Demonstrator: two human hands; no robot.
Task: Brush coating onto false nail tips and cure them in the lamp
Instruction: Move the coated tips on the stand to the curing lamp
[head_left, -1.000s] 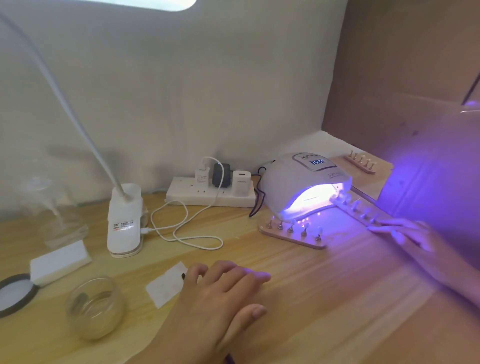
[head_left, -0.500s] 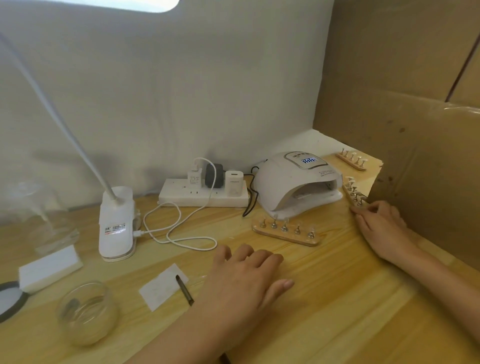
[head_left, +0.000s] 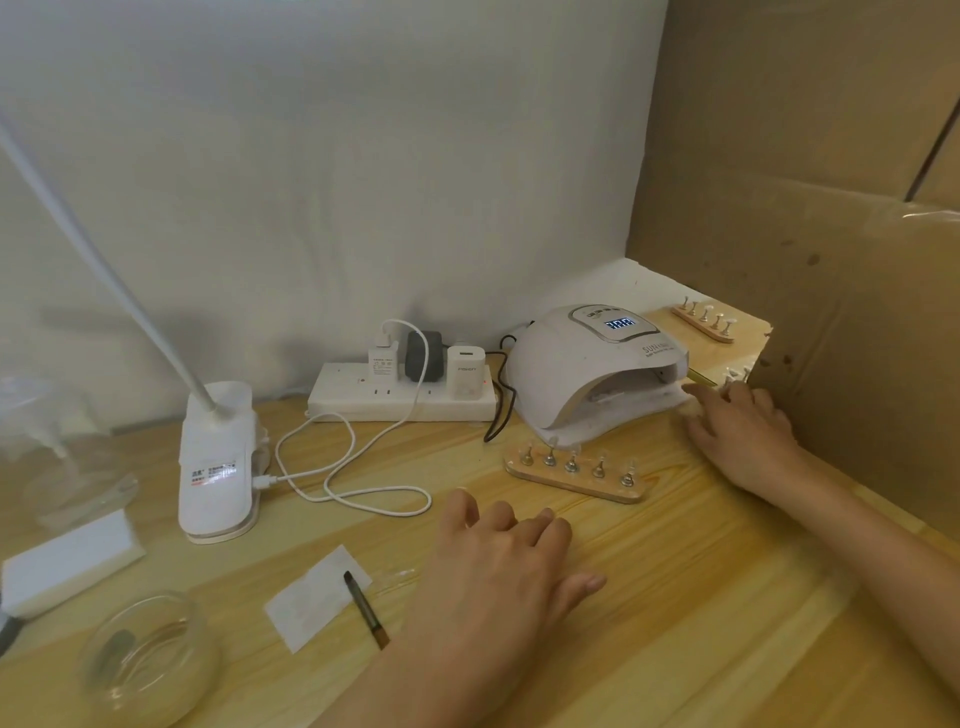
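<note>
glass bowl (head_left: 205, 656): sits at 8 o'clock on the wooden table (head_left: 685, 613). It is see-through. A small dark thing lies at the bottom, too blurry to name.
nail lamp (head_left: 582, 364): a white dome at 1 o'clock with its little screen lit. A pale flat thing lies in its open mouth, hard to make out.
near strip (head_left: 562, 479): a wooden strip with five nail tips (head_left: 573, 461) standing on pegs, just in front of the lamp's mouth. It is at 12 o'clock from the left hand, near it but not touching.
side strip (head_left: 733, 375): peeks out at the lamp's right side, partly hidden by cardboard (head_left: 841, 270). It is at 12 o'clock from the right hand, just by the fingertips. Touching or not, nobody can tell.
far strip (head_left: 704, 327): behind the lamp, well apart from both hands.
left hand (head_left: 498, 571): lies palm down at 6 o'clock, fingers loose and a bit spread, holding nothing.
right hand (head_left: 743, 431): palm down at 3 o'clock, fingers stretched toward the lamp's right edge, holding nothing.
brush (head_left: 366, 610): lies on a white paper (head_left: 306, 605), at 9 o'clock from the left hand, near it but not touching.
</note>
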